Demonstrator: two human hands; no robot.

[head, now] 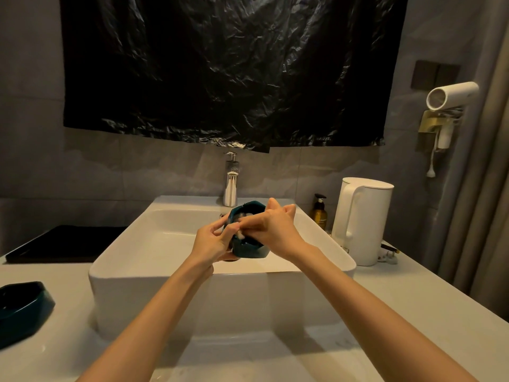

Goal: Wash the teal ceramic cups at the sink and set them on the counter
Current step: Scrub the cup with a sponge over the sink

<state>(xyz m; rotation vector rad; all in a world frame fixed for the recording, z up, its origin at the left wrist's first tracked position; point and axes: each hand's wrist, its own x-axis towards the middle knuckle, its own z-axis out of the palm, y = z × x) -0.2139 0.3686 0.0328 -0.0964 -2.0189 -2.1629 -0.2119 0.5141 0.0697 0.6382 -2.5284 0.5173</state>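
Over the white sink basin (118, 260) I hold a teal ceramic cup (249, 249), tilted with its mouth facing away and up. My left hand (210, 242) grips the cup's left side and base. My right hand (271, 227) lies over the rim, with its fingers reaching into the cup, where white foam shows. A second teal cup (23, 307) stands on the counter at the far left, partly cut off by the frame edge.
A chrome faucet (230, 186) rises behind the basin. To the right stand an amber pump bottle (319, 212) and a white kettle (363, 219). A black tray (63, 245) lies on the counter at left. A hair dryer (451, 96) hangs on the right wall.
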